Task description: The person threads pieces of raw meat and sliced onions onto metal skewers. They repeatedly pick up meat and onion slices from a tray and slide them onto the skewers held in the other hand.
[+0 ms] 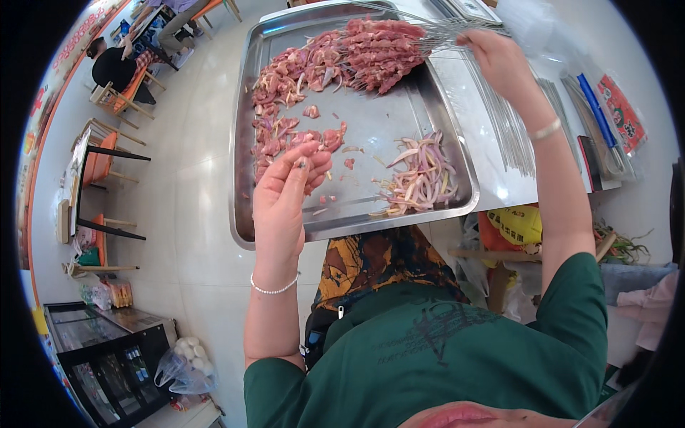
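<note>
A large metal tray (348, 231) lies before me. Cut raw meat (283, 75) mixed with onion runs along its far and left sides, and skewered meat (382, 53) is stacked at the far right. My right hand (495, 61) is at the bare ends of the metal skewers (449, 35) that stick out past the tray's rim; whether its fingers grip one is unclear. Above the tray's left part is my left hand (291, 184), fingers curled with thumb near them, close to some meat pieces; what lies between the fingers is hidden. Sliced onion (420, 179) is heaped in the near right corner.
Bare metal skewers (505, 123) lie on the white table (481, 182) right of the tray. Beyond them are a blue stick-like object (596, 109), a red packet (621, 115) and a plastic bag (530, 27). People sit at a table far left. Chairs and a glass-door fridge (112, 358) stand at left.
</note>
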`<state>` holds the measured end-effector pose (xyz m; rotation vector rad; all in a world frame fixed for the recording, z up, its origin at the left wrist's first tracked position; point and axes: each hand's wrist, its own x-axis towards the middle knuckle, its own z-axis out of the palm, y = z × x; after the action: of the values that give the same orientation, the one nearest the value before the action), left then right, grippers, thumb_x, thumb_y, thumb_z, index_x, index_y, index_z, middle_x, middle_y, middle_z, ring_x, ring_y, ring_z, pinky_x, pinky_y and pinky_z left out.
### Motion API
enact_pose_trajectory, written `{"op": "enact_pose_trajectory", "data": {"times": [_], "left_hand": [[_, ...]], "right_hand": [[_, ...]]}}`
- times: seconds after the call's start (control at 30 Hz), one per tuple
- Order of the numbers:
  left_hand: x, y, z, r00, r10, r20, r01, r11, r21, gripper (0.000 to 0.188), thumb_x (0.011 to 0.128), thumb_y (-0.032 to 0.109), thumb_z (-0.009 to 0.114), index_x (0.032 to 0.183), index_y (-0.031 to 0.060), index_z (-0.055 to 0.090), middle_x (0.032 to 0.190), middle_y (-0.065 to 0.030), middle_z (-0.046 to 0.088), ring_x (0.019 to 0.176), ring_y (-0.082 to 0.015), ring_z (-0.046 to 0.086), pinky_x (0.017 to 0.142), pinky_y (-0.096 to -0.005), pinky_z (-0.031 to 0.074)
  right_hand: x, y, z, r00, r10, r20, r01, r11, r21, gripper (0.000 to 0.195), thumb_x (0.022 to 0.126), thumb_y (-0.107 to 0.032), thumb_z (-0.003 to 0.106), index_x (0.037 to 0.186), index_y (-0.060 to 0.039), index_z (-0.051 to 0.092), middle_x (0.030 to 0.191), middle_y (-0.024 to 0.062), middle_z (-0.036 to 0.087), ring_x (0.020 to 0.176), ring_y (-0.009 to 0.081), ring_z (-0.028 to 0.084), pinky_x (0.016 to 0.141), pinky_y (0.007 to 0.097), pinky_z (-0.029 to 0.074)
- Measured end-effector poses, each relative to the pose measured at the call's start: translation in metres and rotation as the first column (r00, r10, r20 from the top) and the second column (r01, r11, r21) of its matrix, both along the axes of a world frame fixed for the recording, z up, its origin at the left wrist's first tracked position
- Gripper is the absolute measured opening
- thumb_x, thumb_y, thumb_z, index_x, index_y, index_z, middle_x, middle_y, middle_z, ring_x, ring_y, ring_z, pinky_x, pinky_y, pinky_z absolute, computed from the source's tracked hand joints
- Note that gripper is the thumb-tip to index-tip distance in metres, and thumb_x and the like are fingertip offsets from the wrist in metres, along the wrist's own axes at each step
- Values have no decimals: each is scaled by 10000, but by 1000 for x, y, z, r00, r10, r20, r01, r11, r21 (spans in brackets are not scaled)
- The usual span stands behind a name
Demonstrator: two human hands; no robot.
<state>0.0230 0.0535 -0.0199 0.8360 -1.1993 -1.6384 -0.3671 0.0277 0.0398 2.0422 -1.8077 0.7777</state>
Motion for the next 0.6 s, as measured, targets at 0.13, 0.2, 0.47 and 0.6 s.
{"op": "enact_pose_trajectory", "data": {"times": [0.13, 0.2, 0.47, 0.6], "left_hand": [[0, -2, 0, 999, -12, 41, 13, 999, -33, 297, 1024, 132, 489, 1259, -24, 581, 1130, -130, 678, 1022, -174, 653, 929, -306, 491], [3, -9, 1, 997, 9, 81, 0, 993, -117, 292, 1019, 128, 503, 1252, -27, 586, 1126, -122, 677, 1009, -162, 649, 917, -297, 496], [65, -38, 10, 814, 417, 404, -219, 865, -452, 260, 974, 80, 567, 1195, -34, 643, 1066, -65, 692, 922, -89, 629, 790, -217, 489], [67, -52, 8, 646, 458, 611, -48, 823, -566, 171, 911, 70, 619, 1031, 25, 732, 883, -26, 711, 804, -101, 658, 695, -257, 511]], "right_hand": [[-32, -51, 13, 976, -66, -207, 72, 997, 23, 236, 962, -151, 517, 1117, -64, 672, 984, 132, 684, 920, 336, 635, 769, 374, 498], [-55, -64, 1, 925, -39, -379, -48, 975, -218, 260, 1001, -192, 491, 1139, -66, 672, 879, 91, 681, 816, 258, 640, 696, 318, 483], [45, 54, -14, 618, 216, 756, -129, 976, -173, 330, 1062, -253, 424, 1179, -48, 655, 709, -46, 461, 648, 50, 405, 567, 201, 310], [42, 76, -87, 492, 182, 851, 51, 970, -237, 343, 1070, -264, 416, 1172, -37, 652, 681, -63, 424, 622, 22, 343, 548, 188, 267]]}}
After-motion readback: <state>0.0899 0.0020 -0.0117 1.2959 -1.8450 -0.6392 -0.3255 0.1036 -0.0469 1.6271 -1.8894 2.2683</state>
